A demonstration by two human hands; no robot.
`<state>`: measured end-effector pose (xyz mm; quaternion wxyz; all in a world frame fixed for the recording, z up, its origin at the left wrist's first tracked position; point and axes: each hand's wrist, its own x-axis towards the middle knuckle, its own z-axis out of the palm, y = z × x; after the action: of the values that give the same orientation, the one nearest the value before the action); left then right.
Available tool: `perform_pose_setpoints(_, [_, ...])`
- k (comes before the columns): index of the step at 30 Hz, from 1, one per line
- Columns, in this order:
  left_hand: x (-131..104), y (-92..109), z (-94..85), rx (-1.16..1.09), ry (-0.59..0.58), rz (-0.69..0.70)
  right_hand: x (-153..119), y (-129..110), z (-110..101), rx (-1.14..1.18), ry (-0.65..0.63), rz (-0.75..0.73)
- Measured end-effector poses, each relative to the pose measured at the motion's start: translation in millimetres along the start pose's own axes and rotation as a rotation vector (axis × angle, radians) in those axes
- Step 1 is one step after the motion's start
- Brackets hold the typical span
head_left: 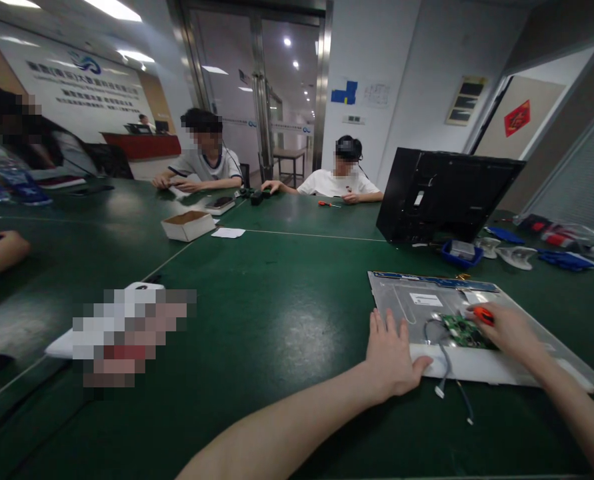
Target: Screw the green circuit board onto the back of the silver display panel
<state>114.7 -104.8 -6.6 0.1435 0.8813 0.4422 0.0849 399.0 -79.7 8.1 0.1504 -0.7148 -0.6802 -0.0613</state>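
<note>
A flat display panel (401, 293) lies back side up on the green table, with a green circuit board (464, 331) on its middle. My right hand (509, 330) is closed around an orange-handled screwdriver (484, 315) over that board; the tool's tip is hidden. Fingers spread, my left hand (394, 357) rests on the panel's near left corner, beside a white strip along its edge. From the board, grey cables (445, 363) run over the near edge, their plugs lying on the table.
Behind the panel stands a black monitor housing (447, 193). Near it are a blue tray (461, 253) and white curved parts (517, 257). An open box (188, 225) and a second screwdriver (329, 204) lie farther off. Other people sit around the table (287, 293).
</note>
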Motion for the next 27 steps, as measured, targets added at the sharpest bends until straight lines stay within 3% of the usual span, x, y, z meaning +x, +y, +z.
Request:
perform_pose_setpoints(5, [15, 17, 4.9, -0.004, 0.008, 0.001, 12, -17, 9, 0.026, -0.149, -0.073])
perform_pose_setpoints(16, [35, 34, 13.9, -0.003, 0.030, 0.027, 25, -5, 17, -0.028, -0.163, -0.052])
perform_pose_setpoints(27, [39, 34, 13.5, -0.040, 0.057, 0.062, -25, 42, -6, 0.159, -0.200, -0.099])
